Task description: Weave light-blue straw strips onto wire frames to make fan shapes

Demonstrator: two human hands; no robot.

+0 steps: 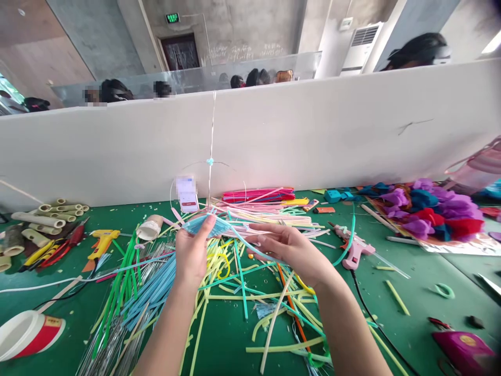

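My left hand (194,253) pinches a light-blue fan-like piece (193,224) of side-by-side pipe cleaners, thumb on top. From it a light-blue pipe cleaner (240,238) curves right to my right hand (287,246), whose partly bent fingers close on it. The exact grip is hidden behind those fingers. Just behind the left hand, a thin upright stick (212,136) carries a small blue knot. Below both hands lie loose yellow pipe cleaners (235,296), and a blue bundle (154,284) is beside my left forearm.
On the left are a yellow glue gun (104,243), pliers (47,253), bamboo pieces (50,219) and a paper cup (35,331). A propped phone (187,193) stands behind. To the right are a pink glue gun (354,250) with its cord and colourful petals (442,211). A white partition (293,136) closes the back.
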